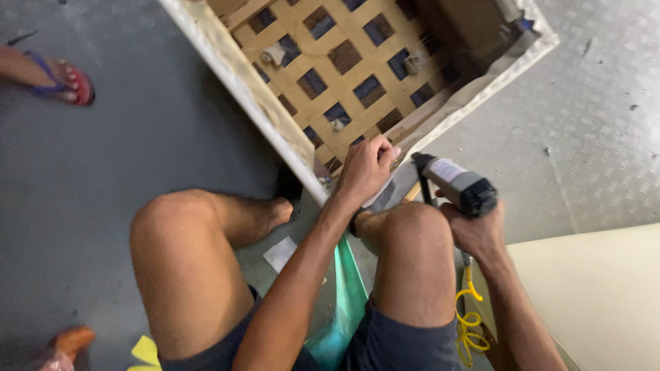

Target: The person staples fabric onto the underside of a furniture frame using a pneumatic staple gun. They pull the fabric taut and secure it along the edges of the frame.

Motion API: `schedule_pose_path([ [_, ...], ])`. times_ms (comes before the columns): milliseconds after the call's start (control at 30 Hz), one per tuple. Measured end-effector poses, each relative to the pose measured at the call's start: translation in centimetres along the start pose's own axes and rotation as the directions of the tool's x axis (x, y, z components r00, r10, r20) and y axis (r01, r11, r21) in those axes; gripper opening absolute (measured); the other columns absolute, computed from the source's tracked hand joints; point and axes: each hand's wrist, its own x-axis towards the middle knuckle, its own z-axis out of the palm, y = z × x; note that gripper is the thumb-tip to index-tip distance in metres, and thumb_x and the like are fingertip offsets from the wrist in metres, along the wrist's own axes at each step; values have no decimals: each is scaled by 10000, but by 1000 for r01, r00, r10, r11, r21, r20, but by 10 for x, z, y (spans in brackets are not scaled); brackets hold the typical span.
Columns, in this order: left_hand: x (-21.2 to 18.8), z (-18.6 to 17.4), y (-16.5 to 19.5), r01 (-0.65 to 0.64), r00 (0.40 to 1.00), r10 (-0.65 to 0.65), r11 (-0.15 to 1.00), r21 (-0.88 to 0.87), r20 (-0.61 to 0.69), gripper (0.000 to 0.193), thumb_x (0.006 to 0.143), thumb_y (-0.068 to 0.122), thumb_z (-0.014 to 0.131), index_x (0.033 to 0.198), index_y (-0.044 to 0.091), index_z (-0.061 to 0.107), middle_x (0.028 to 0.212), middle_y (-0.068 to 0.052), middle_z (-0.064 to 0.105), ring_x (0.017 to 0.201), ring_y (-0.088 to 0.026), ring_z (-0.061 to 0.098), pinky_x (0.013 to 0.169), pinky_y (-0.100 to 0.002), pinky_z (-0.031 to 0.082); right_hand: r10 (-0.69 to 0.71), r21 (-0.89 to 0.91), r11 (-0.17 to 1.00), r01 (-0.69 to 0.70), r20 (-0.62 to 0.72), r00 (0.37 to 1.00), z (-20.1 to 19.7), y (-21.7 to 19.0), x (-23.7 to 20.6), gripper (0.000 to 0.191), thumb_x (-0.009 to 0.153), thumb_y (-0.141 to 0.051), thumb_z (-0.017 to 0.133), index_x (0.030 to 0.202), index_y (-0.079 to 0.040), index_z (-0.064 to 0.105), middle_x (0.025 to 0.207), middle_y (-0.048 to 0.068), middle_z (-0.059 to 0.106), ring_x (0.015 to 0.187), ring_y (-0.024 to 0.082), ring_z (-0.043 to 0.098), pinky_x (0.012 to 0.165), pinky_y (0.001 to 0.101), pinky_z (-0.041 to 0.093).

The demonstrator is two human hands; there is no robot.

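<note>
Person crouched on a grey metal tread-plate floor [605, 137], knees up, looking down on an upturned furniture frame [357, 75]. Frame: pale cream fabric wrapped over the edges, inside a lattice of tan webbing straps crossing over dark gaps, small pale fittings at a few crossings. It lies tilted across the top middle of the view, its near corner just ahead of the knees. Left hand [366, 168] lies flat on that corner, fingers spread and bent over the fabric edge, pressing it down; not closed round anything. Right hand [478, 230] is wrapped tight round the grip of a pneumatic staple gun [454, 184], grey and black body, nose pointing toward the frame corner just beside the left hand; whether the nose touches the fabric cannot be told. A coiled yellow air hose [469, 323] hangs below the gun. Cream panel [598, 288] at lower right. Another person's foot in a red sandal [65, 79] at upper left, well apart.
</note>
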Motion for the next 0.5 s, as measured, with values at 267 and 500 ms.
schedule_pose_path([
  [267,-69,-45,14,-271,961,163,724,635,223,191,705,109,686,891,71,714,987,-142,687,1001,-345,622,809,-499,473,137,-26,990,-137,26,990,-14,-10,-25,315,740,-59,686,1043,-52,772,758,102,754,701,170,750,679,330,585],
  [500,-98,-45,0,-289,952,261,590,754,161,61,855,116,642,851,68,679,960,-104,608,1000,-306,599,809,-463,490,221,22,975,-222,27,975,-5,-14,-41,297,746,-60,690,1030,-57,779,712,111,742,645,187,726,633,352,569],
])
